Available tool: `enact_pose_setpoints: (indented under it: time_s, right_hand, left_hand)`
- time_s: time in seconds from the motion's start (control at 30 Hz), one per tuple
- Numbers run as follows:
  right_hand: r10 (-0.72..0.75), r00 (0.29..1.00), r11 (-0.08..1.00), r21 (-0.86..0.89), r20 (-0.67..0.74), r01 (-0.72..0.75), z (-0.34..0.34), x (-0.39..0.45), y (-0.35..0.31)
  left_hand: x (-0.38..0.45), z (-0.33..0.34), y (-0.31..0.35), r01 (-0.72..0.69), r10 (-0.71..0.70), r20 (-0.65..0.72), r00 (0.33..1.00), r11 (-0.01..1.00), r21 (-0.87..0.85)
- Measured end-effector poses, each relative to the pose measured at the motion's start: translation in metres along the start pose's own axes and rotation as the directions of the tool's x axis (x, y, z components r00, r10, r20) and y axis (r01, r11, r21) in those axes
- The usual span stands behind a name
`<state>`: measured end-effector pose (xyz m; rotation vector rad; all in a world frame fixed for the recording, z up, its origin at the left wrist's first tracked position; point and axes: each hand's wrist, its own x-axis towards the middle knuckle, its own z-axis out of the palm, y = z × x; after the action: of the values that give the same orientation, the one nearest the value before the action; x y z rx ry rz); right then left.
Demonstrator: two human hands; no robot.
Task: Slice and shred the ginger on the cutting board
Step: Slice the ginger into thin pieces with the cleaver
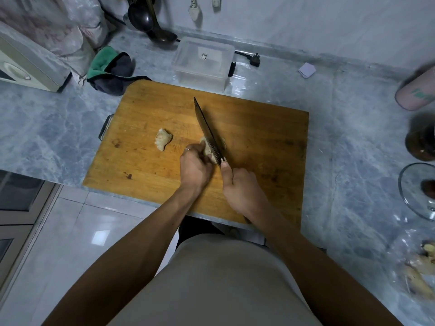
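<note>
Ginger piece (208, 150) near centre of cutting board (146, 165), under the blade, partly hidden by it. Left hand (195, 167) curled over the near-left side of the piece, fingers bent round it, pinning it down. Knife (207, 129) edge-down across the piece, tip pointing away; right hand (240, 187) wrapped round the handle, thumb along the spine end.

Step judged: slicing, early; no finished slices visible on the wood. Second ginger piece (163, 142) well left, untouched.

For a clean cut: fingertips tucked back, knuckles as guide against blade flat. Flat side of ginger down if available, to stop rolling. Thin even slices, then stacked and cut across for shreds. Risk: knobbly root slipping under pressure.

Beyond board: clear plastic box (202, 60), green cloth (110, 65), more ginger (419, 271) far right.
</note>
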<state>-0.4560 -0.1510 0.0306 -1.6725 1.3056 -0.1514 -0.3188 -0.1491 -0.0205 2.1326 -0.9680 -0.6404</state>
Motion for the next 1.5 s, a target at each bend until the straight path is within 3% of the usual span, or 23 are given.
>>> enact_pose_setpoints:
  time_s: [0.27, 0.63, 0.8, 1.1, 1.5]
  right_hand:
    - [0.083, 0.996, 0.997, -0.006, 0.018, -0.083, 0.004, 0.005, -0.011]
    - [0.084, 0.996, 0.995, -0.064, 0.021, -0.083, 0.01, -0.004, -0.011]
    - [0.029, 0.999, 0.999, -0.04, 0.016, -0.029, -0.001, 0.009, -0.021]
    - [0.086, 0.996, 0.996, 0.025, -0.038, -0.085, -0.02, -0.009, 0.001]
    - [0.022, 0.999, 0.997, -0.075, -0.028, -0.025, -0.012, -0.019, -0.011]
  left_hand:
    - [-0.004, -0.005, 0.009, -0.043, 0.042, 0.01, 0.999, 0.998, 0.035]
    - [0.004, 0.001, -0.007, -0.064, 0.062, 0.036, 0.997, 0.995, 0.073]
    - [0.001, -0.002, -0.005, -0.067, 0.064, 0.046, 0.997, 0.996, 0.062]
    - [0.005, -0.003, -0.009, -0.059, 0.057, 0.04, 0.998, 0.998, 0.036]
    - [0.006, 0.0, -0.013, -0.062, 0.061, 0.045, 0.997, 0.998, 0.026]
